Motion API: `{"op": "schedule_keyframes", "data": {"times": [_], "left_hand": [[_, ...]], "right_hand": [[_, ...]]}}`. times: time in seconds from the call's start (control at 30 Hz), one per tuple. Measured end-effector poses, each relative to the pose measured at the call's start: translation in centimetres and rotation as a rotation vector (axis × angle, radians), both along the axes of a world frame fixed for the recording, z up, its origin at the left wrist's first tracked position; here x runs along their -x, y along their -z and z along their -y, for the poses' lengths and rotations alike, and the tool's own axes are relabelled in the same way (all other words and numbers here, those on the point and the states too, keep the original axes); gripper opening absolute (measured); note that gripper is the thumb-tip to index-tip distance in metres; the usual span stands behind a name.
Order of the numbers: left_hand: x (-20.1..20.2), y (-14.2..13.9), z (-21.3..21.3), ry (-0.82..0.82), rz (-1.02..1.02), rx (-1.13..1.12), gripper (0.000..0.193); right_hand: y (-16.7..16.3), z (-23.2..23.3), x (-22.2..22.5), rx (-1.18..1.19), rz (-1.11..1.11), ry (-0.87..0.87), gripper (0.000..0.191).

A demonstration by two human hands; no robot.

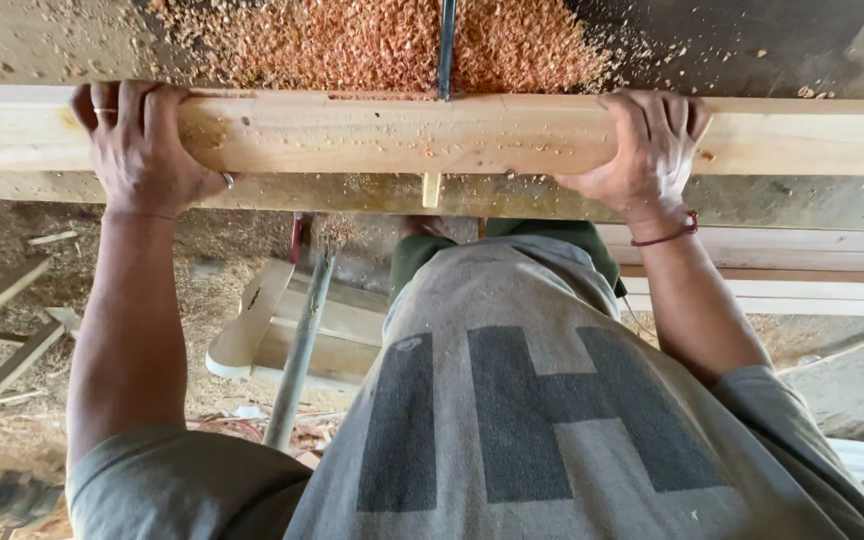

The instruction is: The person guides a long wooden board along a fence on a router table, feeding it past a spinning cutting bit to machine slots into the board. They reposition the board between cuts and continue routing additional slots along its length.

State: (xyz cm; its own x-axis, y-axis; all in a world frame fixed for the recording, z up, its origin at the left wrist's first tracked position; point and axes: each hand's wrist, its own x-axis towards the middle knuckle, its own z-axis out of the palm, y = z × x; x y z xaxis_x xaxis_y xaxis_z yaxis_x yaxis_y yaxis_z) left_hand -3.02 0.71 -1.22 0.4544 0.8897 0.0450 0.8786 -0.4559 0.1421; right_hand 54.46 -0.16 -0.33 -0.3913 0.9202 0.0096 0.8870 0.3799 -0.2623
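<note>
Grey shirt (552, 420) fills the foreground; both arms reach straight out, left hand (142, 145) and right hand (647, 150) clamped palm-down over the wooden plank (402, 135), lying crosswise against the saw blade (446, 45), sawdust (372, 40) beyond.

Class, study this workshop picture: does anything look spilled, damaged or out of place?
Yes. Reddish sawdust lies heaped on the bench beyond the wooden plank that the left hand and right hand grip, and flecks dot the plank. A shallow notch is cut into its far edge beside a dark upright blade.
</note>
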Motion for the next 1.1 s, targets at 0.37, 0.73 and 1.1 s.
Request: {"op": "schedule_keyframes", "data": {"times": [0.37, 0.73, 1.1], "left_hand": [[-0.3, 0.7, 0.7, -0.050, -0.061, 0.082, 0.054], [-0.7, 0.3, 1.5, -0.047, 0.005, 0.032, 0.055], [-1.0, 0.3, 3.0, -0.064, -0.012, 0.021, 0.048]], "right_hand": [[2.4, 0.9, -1.4, -0.075, -0.025, -0.012, 0.086], [0.3, 1.3, -1.0, -0.022, 0.014, 0.000, 0.078], [-0.6, 1.6, -1.0, 0.012, -0.025, -0.005, 0.077]]}}
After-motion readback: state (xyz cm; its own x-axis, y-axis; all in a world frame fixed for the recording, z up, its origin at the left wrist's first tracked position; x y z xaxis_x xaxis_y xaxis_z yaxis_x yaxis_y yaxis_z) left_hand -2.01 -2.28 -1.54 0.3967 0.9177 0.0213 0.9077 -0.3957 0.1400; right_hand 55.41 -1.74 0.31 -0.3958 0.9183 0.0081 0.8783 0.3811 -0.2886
